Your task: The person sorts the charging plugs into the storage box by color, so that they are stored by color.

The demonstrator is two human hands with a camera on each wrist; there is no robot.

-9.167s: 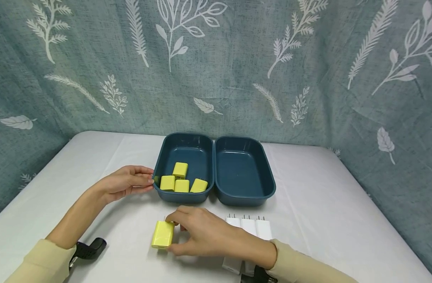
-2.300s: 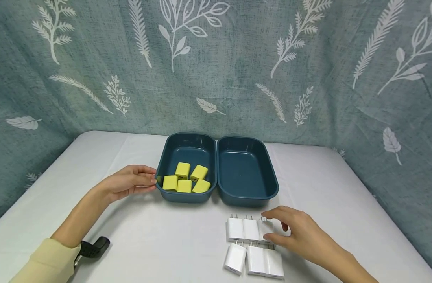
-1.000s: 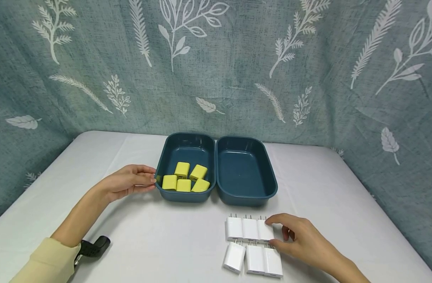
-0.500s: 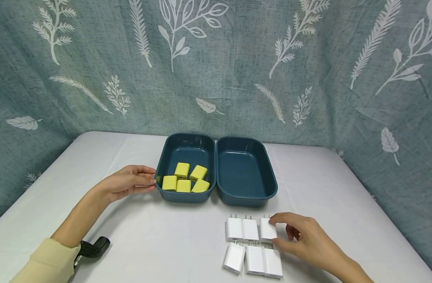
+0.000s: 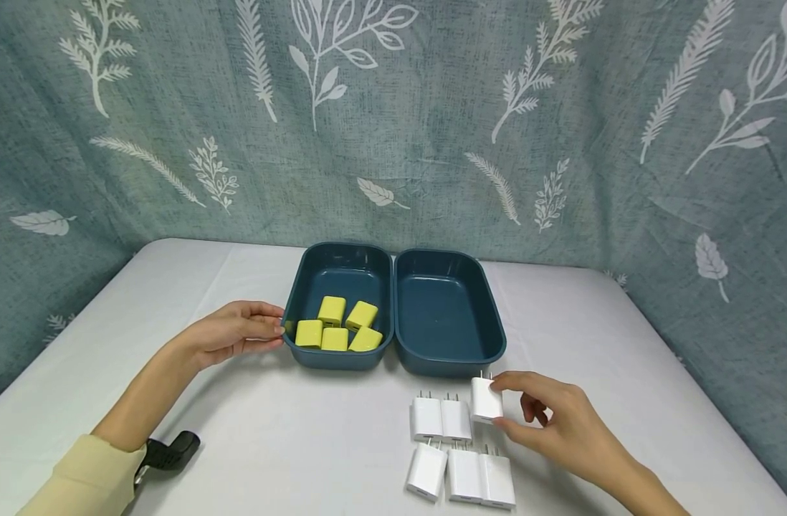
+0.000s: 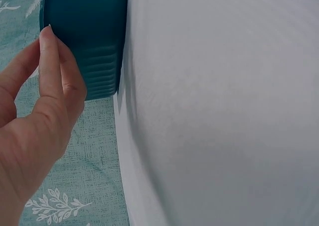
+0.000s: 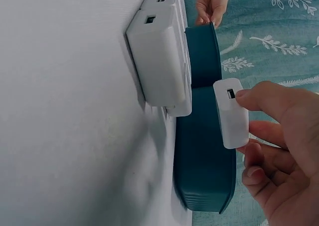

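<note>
In the head view we see the right hand (image 5: pixel 561 419) pinching one white charger (image 5: pixel 486 399) between thumb and index finger; half a second ago it sat lower beside its row, and now it is raised in front of the right box (image 5: pixel 450 367), near that box's near right corner. That frees it from the others, so we judge it ready for carrying. On the near side of the right box we count five more white chargers (image 5: pixel 427 418) in two rows. The left box (image 5: pixel 348 269), just left of the right box, holds five yellow chargers (image 5: pixel 332 310). In the left wrist view we find the left hand (image 6: pixel 40 121) pinching the left box's rim. In the right wrist view we see the held charger's port end, clear of the table (image 7: pixel 65 111); the right box's near wall stands in the way, though we cannot tell the gap.
</note>
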